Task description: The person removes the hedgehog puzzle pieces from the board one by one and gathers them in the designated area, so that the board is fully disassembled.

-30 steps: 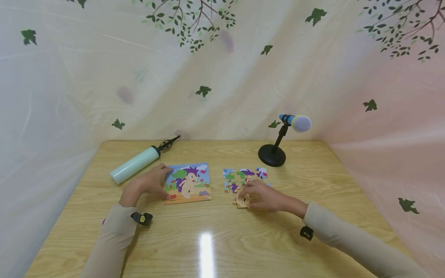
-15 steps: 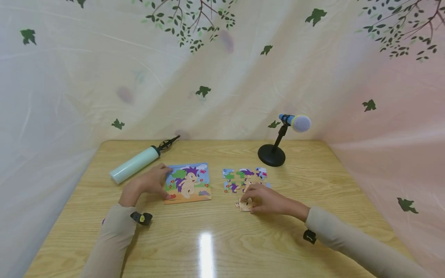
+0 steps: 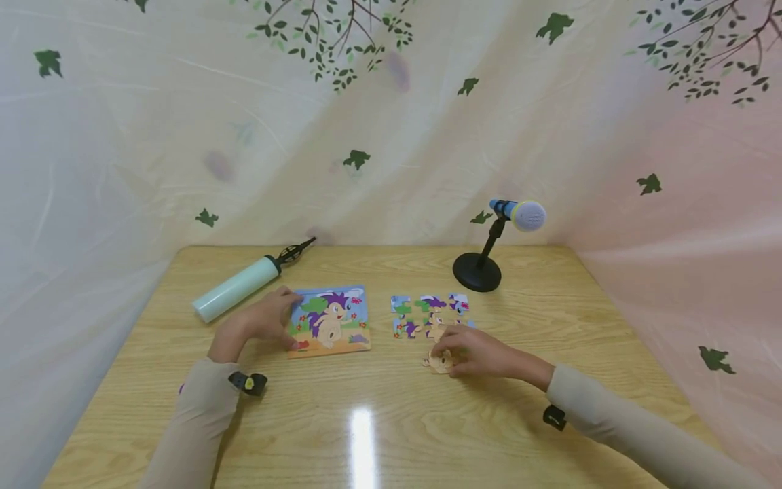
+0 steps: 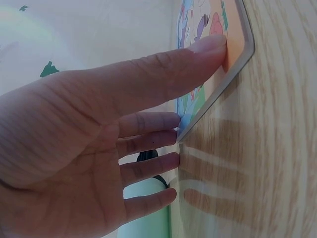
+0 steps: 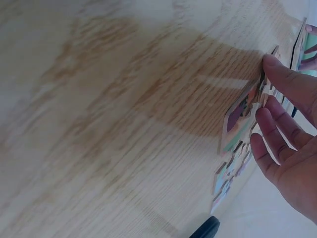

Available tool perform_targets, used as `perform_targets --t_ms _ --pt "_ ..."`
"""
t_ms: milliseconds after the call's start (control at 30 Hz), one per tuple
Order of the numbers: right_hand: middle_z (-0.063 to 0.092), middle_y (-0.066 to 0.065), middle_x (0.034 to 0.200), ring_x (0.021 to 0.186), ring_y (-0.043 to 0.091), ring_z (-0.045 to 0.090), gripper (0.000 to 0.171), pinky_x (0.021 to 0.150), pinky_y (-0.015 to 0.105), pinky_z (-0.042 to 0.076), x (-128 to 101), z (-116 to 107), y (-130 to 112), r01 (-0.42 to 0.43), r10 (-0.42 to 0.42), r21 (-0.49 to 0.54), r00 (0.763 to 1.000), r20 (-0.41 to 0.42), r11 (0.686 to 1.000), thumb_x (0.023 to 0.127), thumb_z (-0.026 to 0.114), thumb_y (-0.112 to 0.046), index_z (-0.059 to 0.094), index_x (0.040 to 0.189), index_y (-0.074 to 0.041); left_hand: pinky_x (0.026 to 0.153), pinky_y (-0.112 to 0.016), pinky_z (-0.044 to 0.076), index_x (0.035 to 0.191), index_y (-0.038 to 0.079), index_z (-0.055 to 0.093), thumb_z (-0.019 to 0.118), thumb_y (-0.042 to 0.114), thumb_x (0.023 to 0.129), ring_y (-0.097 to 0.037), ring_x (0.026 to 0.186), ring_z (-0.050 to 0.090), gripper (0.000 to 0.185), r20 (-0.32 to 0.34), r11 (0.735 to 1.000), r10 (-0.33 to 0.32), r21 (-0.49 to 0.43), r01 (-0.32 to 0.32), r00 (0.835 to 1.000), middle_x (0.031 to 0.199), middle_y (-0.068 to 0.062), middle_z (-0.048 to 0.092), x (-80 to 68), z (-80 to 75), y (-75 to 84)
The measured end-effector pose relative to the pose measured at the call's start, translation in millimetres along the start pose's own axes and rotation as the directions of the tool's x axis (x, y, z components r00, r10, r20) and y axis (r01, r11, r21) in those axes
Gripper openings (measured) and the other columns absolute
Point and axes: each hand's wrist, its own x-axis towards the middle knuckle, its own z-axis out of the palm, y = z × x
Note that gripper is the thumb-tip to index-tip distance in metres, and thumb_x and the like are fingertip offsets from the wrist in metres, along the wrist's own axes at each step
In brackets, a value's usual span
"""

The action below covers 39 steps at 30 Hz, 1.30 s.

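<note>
Step in hand looks like sorting loose jigsaw pieces beside the picture board. Right hand rests on one tan puzzle piece lying flat on the surface, just in front of the cluster of loose pieces. Right fingers are fairly straight, tips touching the piece edge rather than wrapped round it; the right wrist view shows the piece lying flat under the fingertips.

Left hand lies against the left edge of the puzzle board. Thumb presses on top of the orange border, the other fingers straight alongside the rim, holding nothing.

Next move, as a judgement: the piece needs turning or sliding with a light pinch, thin edge hard to lift off a smooth top.

Materials: board and pieces thin flat wood or card, glossy printed hedgehog picture, knobbed interlocking edges. Surface is pale wood-grain laminate, shiny with glare. Pale green cylindrical pump lies behind the left hand. Microphone on a black round-based stand at the back right, mesh head.
</note>
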Motion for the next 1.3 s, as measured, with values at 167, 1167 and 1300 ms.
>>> perform_targets --t_ms 167,1167,1300 --pt "0.068 0.002 0.112 0.098 0.015 0.056 0.032 0.083 0.029 0.052 -5.7 -2.0 1.3 -0.018 0.018 -0.008 1.000 0.022 1.000 0.086 0.081 -0.014 0.073 0.117 -0.013 0.119 -0.064 0.034 0.151 -0.008 0.038 0.090 0.027 0.075 -0.047 0.136 0.041 0.099 -0.006 1.000 0.010 -0.006 -0.010 1.000 0.145 -0.029 0.041 0.7 1.2 -1.9" --pt "0.068 0.003 0.112 0.095 0.017 0.056 0.033 0.080 0.027 0.051 0.4 -0.1 2.6 -0.023 0.023 0.027 1.000 -0.004 0.999 0.085 0.082 -0.016 0.074 0.117 -0.011 0.118 -0.064 0.036 0.151 -0.008 0.039 0.090 0.027 0.075 -0.047 0.135 0.042 0.098 -0.018 1.000 0.020 0.009 -0.020 1.000 0.144 -0.029 0.042 1.4 1.5 -3.1" --pt "0.068 0.004 0.111 0.095 0.017 0.056 0.033 0.079 0.026 0.051 1.1 -0.4 1.8 -0.023 0.023 0.027 1.000 -0.002 0.999 0.085 0.082 -0.015 0.074 0.117 -0.011 0.118 -0.064 0.036 0.151 -0.007 0.039 0.090 0.027 0.075 -0.047 0.135 0.042 0.099 -0.013 1.000 0.015 0.007 -0.014 1.000 0.144 -0.029 0.042 0.9 0.8 -2.8"
